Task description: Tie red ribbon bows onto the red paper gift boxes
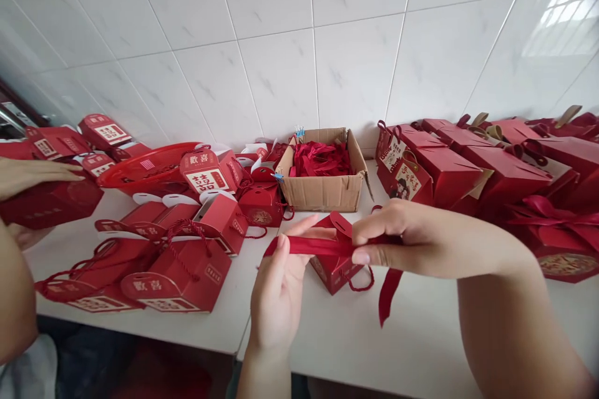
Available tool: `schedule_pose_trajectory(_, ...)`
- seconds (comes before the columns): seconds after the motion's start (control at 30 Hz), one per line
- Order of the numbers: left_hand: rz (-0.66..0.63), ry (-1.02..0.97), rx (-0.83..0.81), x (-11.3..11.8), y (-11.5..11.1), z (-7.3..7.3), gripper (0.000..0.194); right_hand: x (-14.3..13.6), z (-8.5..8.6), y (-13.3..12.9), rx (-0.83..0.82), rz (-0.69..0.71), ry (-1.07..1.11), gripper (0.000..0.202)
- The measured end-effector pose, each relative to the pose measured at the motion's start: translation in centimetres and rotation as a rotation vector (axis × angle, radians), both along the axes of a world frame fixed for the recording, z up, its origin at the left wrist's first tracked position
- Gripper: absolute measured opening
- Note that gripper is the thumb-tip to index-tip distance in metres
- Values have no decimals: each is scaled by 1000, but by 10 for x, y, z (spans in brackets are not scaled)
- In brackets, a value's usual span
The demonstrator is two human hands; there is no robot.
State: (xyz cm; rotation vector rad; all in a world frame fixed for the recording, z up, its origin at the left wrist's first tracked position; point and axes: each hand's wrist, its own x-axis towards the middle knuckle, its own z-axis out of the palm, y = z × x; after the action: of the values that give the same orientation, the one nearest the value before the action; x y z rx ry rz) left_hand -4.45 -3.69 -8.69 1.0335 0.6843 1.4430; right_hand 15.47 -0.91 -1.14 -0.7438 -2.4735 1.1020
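A dark red ribbon (318, 246) is stretched between my two hands. My left hand (281, 287) has its thumb pressed on the ribbon, its palm turned up behind it. My right hand (397, 237) pinches the ribbon between thumb and fingers, and a loose end hangs below. Just behind and under the ribbon stands a small red gift box (334, 271) with a red cord handle, partly hidden by my hands and the ribbon.
A cardboard box (322, 193) of red ribbons stands by the tiled wall. Red gift boxes (178, 274) and a red basket (135, 168) are at the left, larger red boxes (449, 168) at the right. Another person's hand (37, 177) holds a box at the far left.
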Motion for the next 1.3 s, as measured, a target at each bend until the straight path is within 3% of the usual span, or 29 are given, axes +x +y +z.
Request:
schedule_pose_trajectory(0.1,88,-57,62,-1,2,-2,37,15,-1,7,-7,-119,-71,31)
schedule_pose_trajectory(0.2,76,-84,111,-1,2,-4,38,34,-7,20,-80,-210,-125,30)
schedule_pose_trajectory(0.4,109,62,43,-2,7,-11,44,67,-28,53,-145,-488,-229,34)
schedule_pose_trajectory(0.57,117,263,7,-1,10,-18,48,78,-43,70,-57,-670,-325,29)
schedule_pose_trajectory(0.67,138,436,46,2,12,-19,47,64,-41,63,69,-790,-207,27)
schedule_pose_trajectory(0.73,221,569,98,3,13,-19,44,43,-34,49,142,-670,-13,33)
schedule_pose_trajectory(0.8,297,660,138,3,13,-19,43,17,-26,35,122,-404,86,34)
schedule_pose_trajectory(0.9,319,700,194,4,9,-18,44,-15,-19,23,-14,-28,184,35)
schedule_pose_trajectory(1.0,287,701,231,9,3,-16,48,-27,-19,25,-167,181,272,30)
schedule_pose_trajectory(1.13,235,713,248,15,3,-20,46,-20,-22,35,-228,199,246,16)
schedule_pose_trajectory(1.3,206,916,310,11,14,-33,48,-6,-19,36,-103,73,165,20)
